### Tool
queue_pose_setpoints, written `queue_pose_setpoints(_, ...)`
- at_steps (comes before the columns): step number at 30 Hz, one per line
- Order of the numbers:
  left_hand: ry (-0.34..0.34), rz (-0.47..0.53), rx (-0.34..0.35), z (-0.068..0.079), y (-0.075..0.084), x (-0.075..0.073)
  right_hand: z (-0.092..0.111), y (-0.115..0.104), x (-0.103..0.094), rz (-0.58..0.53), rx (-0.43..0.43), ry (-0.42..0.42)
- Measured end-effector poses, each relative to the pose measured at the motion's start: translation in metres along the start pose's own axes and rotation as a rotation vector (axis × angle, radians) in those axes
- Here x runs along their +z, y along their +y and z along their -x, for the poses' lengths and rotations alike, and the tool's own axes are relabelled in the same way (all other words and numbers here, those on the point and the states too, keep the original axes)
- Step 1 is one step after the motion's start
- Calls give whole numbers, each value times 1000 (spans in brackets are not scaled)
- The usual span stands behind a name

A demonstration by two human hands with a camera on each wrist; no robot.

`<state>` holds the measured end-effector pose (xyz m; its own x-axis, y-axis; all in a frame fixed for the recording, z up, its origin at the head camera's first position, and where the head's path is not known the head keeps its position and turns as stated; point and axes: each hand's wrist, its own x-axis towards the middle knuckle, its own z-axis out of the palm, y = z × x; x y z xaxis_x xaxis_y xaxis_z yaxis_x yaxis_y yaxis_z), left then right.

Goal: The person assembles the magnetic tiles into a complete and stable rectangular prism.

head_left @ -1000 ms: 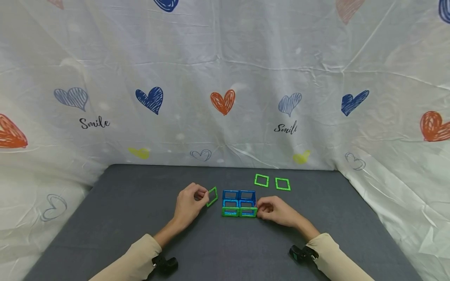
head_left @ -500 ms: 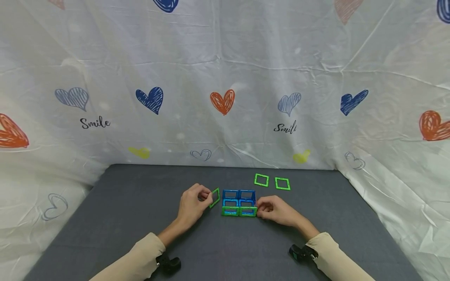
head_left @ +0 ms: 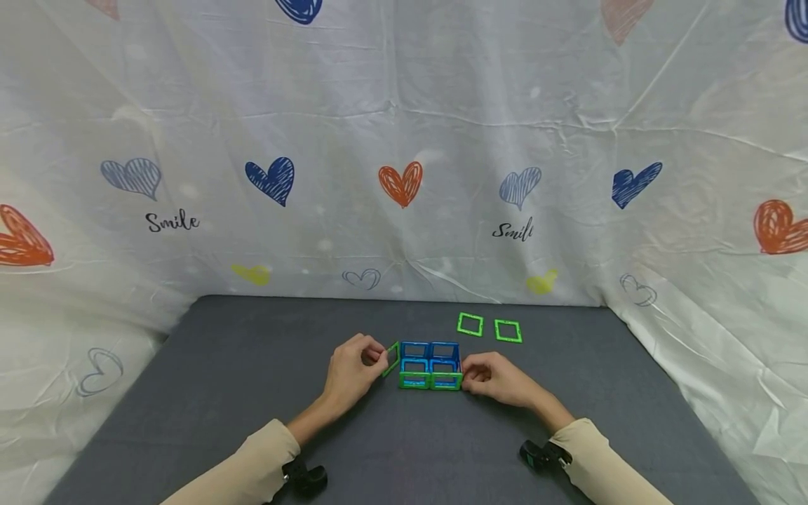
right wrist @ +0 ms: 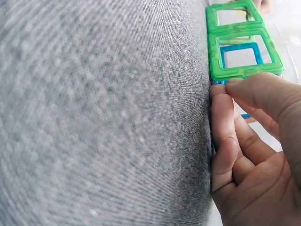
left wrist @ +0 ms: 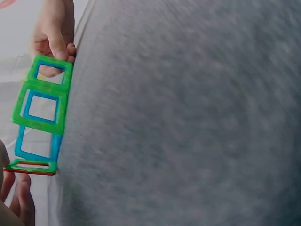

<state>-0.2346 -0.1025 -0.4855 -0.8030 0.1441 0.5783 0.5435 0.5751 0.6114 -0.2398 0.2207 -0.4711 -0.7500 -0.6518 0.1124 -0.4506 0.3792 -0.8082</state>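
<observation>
In the head view a low box of square magnetic tiles (head_left: 431,379) stands mid-table, green tiles in front and blue ones behind. My left hand (head_left: 355,368) pinches an upright green magnetic tile (head_left: 391,368) close to the box's left end. In the left wrist view that tile (left wrist: 30,169) appears almost edge-on, with a red edge below the green; whether it touches the box I cannot tell. My right hand (head_left: 497,379) grips the box's right end between thumb and fingers, as the right wrist view shows beside the green front tile (right wrist: 230,73). The fingers hide most of that end.
Two loose green tiles (head_left: 470,325) (head_left: 508,331) lie flat on the dark grey table (head_left: 391,449) behind the box, to the right. A white curtain (head_left: 404,238) printed with hearts hangs at the table's back edge.
The left hand has moved right with its green tile, bringing it from a clear gap to right beside the box's left end. The right hand and the box have stayed in place.
</observation>
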Motion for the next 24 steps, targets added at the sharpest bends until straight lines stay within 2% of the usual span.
queue_pose_setpoints(10, -91, 25, -92, -3, 10, -6, 0, 1, 0, -2, 4, -4)
queue_pose_setpoints(18, -156, 37, -200, -5, 14, -8, 0, 1, 0, -13, 5, -2)
queue_pose_setpoints(24, -202, 59, -230, -7, 17, -8, 0, 1, 0, -18, -2, -4)
